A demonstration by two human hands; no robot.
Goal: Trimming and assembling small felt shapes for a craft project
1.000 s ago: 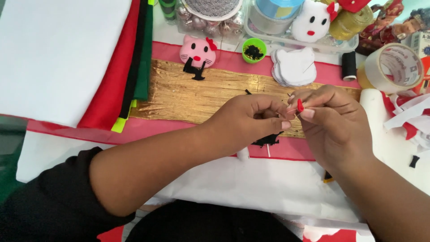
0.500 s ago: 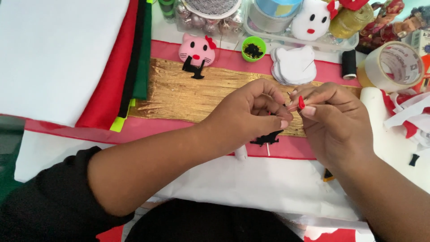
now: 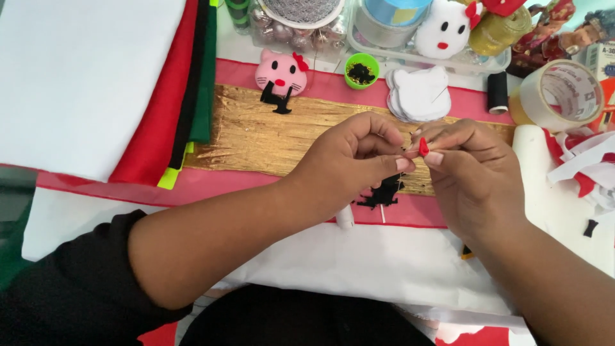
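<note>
Since the earlier frame the hands are barely shifting, still pinching together. The right hand point(image 3: 477, 176) is holding a tiny red piece point(image 3: 423, 147) between narrowed fingers point(image 3: 434, 157), while the left hand point(image 3: 349, 163) is closing its fingers against it above the gold strip point(image 3: 256, 134) on the desk. Behind, a small green cup point(image 3: 362, 70) is holding dark bits.

The table carries two hands point(image 3: 359, 160) point(image 3: 474, 173), one small red piece point(image 3: 423, 147) pinched between them, one pink cat face point(image 3: 280, 72), one white cat face point(image 3: 443, 30), one green cup point(image 3: 362, 70), one black thread spool point(image 3: 497, 92) and one tape roll point(image 3: 558, 96).
</note>
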